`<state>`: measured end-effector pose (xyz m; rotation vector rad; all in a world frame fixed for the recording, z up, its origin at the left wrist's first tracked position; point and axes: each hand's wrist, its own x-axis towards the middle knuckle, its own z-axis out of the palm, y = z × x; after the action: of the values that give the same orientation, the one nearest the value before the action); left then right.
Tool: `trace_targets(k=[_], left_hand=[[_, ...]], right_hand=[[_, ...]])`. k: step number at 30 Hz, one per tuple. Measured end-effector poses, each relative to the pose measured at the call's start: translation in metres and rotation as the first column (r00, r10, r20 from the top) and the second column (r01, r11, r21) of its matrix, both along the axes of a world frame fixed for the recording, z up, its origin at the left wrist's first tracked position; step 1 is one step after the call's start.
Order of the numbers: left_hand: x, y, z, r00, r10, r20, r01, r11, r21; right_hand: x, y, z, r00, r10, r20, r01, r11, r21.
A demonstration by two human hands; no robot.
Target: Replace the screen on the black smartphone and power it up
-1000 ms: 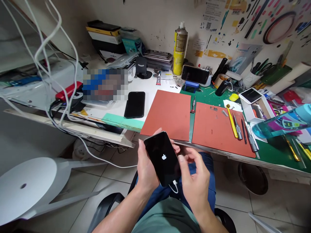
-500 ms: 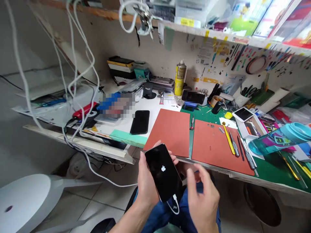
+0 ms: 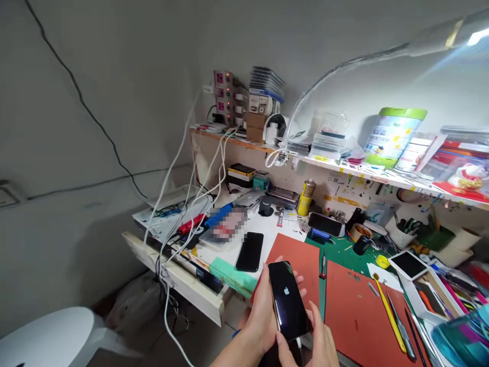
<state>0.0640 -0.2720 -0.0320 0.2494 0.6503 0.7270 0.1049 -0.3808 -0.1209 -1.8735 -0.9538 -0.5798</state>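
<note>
A black phone with a white logo lit on its screen rests in my left hand, whose fingers wrap round its back and edges. My right hand is at the phone's lower end, thumb and fingers touching its edges beside the white cable plug. Beyond them, a second dark phone lies on the white part of the bench. Two reddish-brown mats lie on the bench, with a small screwdriver between them.
White cables hang at the left beside an open drawer. Yellow and grey tools lie on the right mat, near a blue bottle. A shelf and lamp arm are above; a white stool stands lower left.
My view has tilted up, showing the upper shelf and wall. My right hand, which was apart from the phone, now touches its lower end. The logo stays lit.
</note>
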Motion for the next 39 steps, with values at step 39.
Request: trace_targets(k=[39], left_hand=[[-0.151,-0.064,-0.127,0.725,0.150,-0.672,0.164,0.910,0.380]], right_hand=[[-0.079,-0.009,0.018,0.801,0.576,-0.162,-0.599,0.776,-0.200]])
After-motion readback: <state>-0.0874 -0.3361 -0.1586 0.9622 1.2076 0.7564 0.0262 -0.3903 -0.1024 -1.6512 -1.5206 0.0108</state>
